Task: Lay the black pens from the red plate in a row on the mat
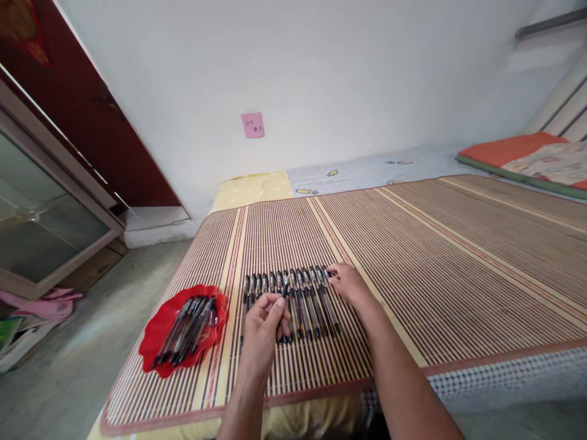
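Several black-capped clear pens (309, 305) lie side by side in a row on the striped bamboo mat (398, 287). My left hand (268, 318) is above the left-middle part of the row, its thumb and forefinger pinching a small black item with a pale tip, which looks like part of a pen. At the row's right end, my right hand (347, 282) has its fingertips closed on the cap end of the last pen. A red scalloped plate (153, 327) to the left holds several more pens (188, 330).
The mat covers a bed with patterned sheets (257, 188). A folded orange and floral quilt (509, 150) lies at the far right. A pink note (252, 124) is on the white wall. A dark red door (68, 116) and glass-paned frame (41, 214) stand left.
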Motion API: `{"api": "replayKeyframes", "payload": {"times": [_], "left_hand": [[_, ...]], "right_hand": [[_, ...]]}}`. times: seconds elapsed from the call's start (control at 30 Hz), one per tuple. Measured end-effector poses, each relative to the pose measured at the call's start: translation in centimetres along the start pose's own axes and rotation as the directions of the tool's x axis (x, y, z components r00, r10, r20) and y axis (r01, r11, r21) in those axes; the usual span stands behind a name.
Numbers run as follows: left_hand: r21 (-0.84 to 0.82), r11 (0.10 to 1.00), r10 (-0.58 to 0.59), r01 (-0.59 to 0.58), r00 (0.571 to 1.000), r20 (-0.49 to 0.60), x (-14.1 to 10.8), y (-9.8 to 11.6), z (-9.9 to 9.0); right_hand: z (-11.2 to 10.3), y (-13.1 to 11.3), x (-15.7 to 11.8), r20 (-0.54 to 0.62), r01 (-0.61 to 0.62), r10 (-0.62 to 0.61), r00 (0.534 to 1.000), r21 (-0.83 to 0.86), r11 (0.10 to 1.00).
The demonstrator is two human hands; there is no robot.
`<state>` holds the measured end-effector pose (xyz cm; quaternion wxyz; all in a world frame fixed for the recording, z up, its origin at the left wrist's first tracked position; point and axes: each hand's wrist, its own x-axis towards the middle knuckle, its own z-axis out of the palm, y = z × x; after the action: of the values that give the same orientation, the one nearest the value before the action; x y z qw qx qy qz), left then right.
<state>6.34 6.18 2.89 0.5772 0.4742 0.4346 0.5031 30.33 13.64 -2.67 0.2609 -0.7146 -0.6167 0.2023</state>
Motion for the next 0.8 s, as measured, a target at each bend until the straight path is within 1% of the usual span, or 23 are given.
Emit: {"api": "replayKeyframes", "payload": {"times": [0.33,0.43,0.5,0.53,0.57,0.63,0.67,0.73,0.8], "left_hand": [[0.005,1.000,-0.004,0.004,1.000,0.005,0.0,-0.1,0.5],[0.000,1.000,-0.012,0.012,1.000,0.004,0.0,-0.3,0.5],[-0.010,1.000,-0.024,0.024,1.000,-0.004,0.0,-0.4,0.5],[-0.013,1.000,-0.025,0.025,1.000,-0.011,0.0,-0.4,0.5],[-0.015,1.000,-0.022,0.022,1.000,-0.022,0.0,-0.3,0.6],[-0.020,1.000,-0.004,0.003,0.999,-0.053,-0.1,-0.3,0.7],[-0.022,1.000,0.007,-0.008,0.998,-0.069,-0.1,-0.2,0.8],[-0.024,0.999,0.028,-0.030,0.995,-0.096,-0.2,-0.3,1.0],[-0.016,0.999,0.045,-0.047,0.993,-0.112,-0.2,-0.4,1.0]], "right_hand": [[0.3,0.1,0.1,-0.026,0.003,-0.003,1.000,0.018,1.000],[-0.5,-0.5,-0.4,-0.063,0.004,-0.002,0.998,0.038,0.999],[-1.6,-1.6,-1.1,-0.098,0.045,-0.030,0.995,0.154,0.987],[-2.3,-2.5,-1.6,-0.099,0.077,-0.053,0.994,0.258,0.963],[-2.8,-3.4,-2.1,-0.072,0.101,-0.079,0.994,0.383,0.918],[-3.7,-5.6,-3.2,0.043,0.109,-0.168,0.985,0.603,0.790],[-3.8,-6.7,-3.8,0.108,0.090,-0.219,0.970,0.677,0.730],[-3.7,-8.6,-4.6,0.182,0.047,-0.282,0.942,0.761,0.647],[-3.2,-9.8,-5.1,0.202,0.024,-0.308,0.930,0.802,0.597]]}}
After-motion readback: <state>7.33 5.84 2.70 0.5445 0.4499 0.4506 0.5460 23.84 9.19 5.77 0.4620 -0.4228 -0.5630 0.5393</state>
